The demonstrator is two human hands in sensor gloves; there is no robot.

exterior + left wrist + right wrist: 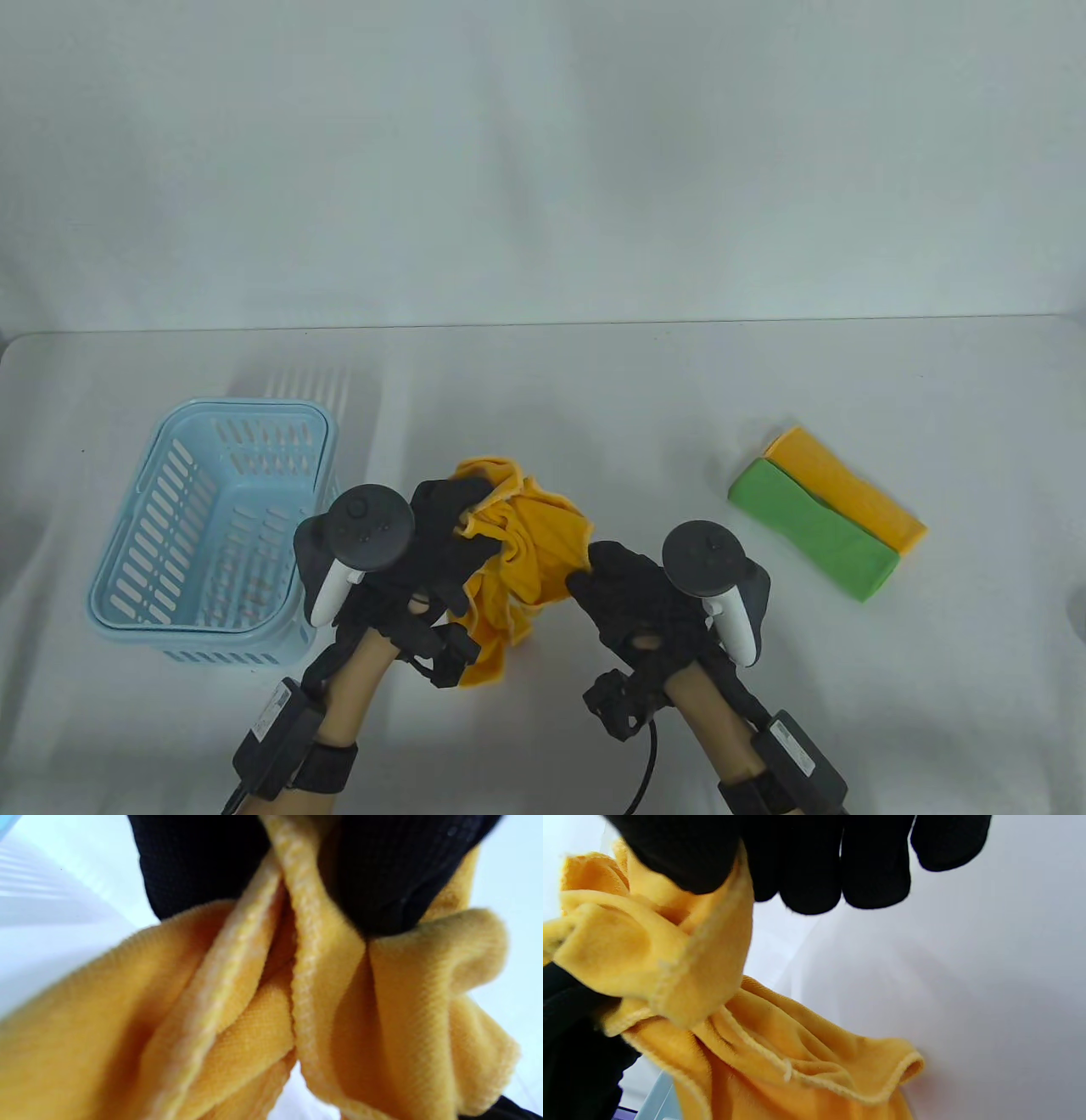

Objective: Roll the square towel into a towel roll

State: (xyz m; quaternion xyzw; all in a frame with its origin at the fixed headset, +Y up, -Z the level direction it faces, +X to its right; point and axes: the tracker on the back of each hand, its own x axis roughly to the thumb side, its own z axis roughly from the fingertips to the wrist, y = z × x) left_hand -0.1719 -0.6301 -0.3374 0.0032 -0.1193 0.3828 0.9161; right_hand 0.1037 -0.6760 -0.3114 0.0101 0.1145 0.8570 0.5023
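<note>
I am holding the crumpled yellow towel (526, 552) up between both my hands, just in front of me near the table's (594, 399) front edge. My left hand (433, 543) is gripping the towel's upper left part: in the left wrist view my gloved fingers (191, 861) are curled tight over bunched folds and a stitched hem, and cloth is spilling down below them. My right hand (632, 594) is pinching the towel's right edge; in the right wrist view the thumb and one finger (678, 853) are closing on a flap of the yellow cloth, while my other three fingertips are hanging loosely curled beside it and touching nothing. The towel is hanging in loose, uneven folds, with its lower end drooping at about 6 o'clock from my left hand. I cannot tell whether that end is resting on the table or hanging just above it.

At about 9 o'clock from the towel, a light blue slotted basket (212, 535) is sitting on the table, just beside my left hand's tracker (365, 531). At about 3 o'clock, well apart from my right hand and its tracker (708, 564), two folded towels are lying side by side and touching: a green folded towel (810, 531) on the nearer side and an orange folded towel (848, 497) just behind it, both angled across the table.
</note>
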